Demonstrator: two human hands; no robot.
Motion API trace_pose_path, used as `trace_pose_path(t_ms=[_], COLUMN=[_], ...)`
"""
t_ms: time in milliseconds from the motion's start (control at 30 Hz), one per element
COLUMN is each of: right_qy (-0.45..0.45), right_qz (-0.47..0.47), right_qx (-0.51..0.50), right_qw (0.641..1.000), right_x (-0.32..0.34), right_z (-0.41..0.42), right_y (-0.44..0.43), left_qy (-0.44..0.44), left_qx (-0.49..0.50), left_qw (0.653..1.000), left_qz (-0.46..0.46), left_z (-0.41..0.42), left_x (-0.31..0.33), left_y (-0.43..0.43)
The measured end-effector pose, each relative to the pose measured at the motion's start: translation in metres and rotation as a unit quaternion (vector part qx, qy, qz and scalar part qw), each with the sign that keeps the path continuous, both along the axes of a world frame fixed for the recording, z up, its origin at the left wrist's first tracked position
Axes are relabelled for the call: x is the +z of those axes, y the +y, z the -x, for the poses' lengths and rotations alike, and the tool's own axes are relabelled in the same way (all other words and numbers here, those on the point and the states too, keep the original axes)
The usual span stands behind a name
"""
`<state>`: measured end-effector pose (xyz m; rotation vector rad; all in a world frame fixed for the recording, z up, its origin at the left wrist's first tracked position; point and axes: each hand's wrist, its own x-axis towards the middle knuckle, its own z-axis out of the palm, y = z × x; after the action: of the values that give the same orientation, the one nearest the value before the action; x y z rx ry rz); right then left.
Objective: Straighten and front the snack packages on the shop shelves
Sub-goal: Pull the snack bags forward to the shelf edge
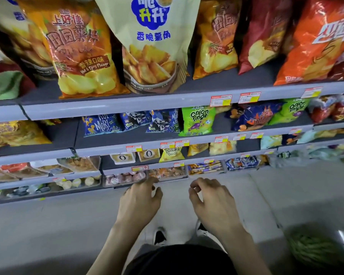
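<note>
On the far left of the top shelf (117, 108), a green bag (4, 86) slumps low. Just beside it an orange bag (81, 52) stands tilted, with its foot at the shelf's front edge. Next comes a cream bag (151, 44), upright and facing you, also at the front edge. To its right a yellow bag (214, 36) and a dark red bag (264, 32) sit further back, leaving bare shelf in front of them. A red-orange bag (316, 42) leans at the front near the right side. One shelf down, blue bags (99, 125) lean in a row left of centre. A green onion-rings bag (197, 120) stands just beside them, facing front. Further right a dark blue bag (254, 118) lies skewed, touching a second onion-rings bag (295, 110) behind it. Red-and-yellow price tags (220, 100) line the shelf edges. The lower shelves hold smaller packs, which are too blurred to name. Both your hands hang low in front of the lowest shelves, near each other but apart, and they hold nothing. Your left hand (141, 197) has its fingers loosely curled. Its fingertips overlap the front of a clear bin (125, 178), and you cannot tell whether they touch it. Your right hand (211, 199) is likewise loosely curled and hangs over the grey floor (48, 225), clear of every pack.
</note>
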<state>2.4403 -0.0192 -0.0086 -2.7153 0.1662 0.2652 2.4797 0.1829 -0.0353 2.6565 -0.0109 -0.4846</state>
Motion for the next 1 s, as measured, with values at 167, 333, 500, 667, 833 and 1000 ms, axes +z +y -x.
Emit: trace_pose_path(t_ms=[167,333,500,667,833,1000], right_qy=[0.003,-0.013,-0.042,-0.066,-0.062,-0.07], right_qz=[-0.008,0.005,0.019,0.017,-0.009,-0.01], right_qx=[-0.009,0.014,0.031,0.04,0.025,-0.018], right_qw=[1.0,1.0,0.998,0.997,0.998,0.997], right_x=[-0.009,-0.026,-0.047,-0.067,-0.082,-0.097], right_z=[-0.008,-0.036,-0.085,-0.132,-0.162,-0.175], right_y=[-0.029,-0.059,-0.092,-0.126,-0.158,-0.205], left_qy=[0.012,0.006,-0.03,-0.053,-0.058,-0.047], left_qx=[-0.007,-0.028,-0.02,0.02,0.05,0.041], left_qw=[1.0,0.999,0.998,0.998,0.997,0.998], left_qz=[0.006,-0.023,-0.047,-0.039,-0.027,-0.015], left_z=[-0.011,-0.039,-0.089,-0.129,-0.149,-0.157], left_x=[-0.008,-0.014,-0.018,-0.031,-0.046,-0.061], left_y=[-0.032,-0.067,-0.099,-0.125,-0.152,-0.194])
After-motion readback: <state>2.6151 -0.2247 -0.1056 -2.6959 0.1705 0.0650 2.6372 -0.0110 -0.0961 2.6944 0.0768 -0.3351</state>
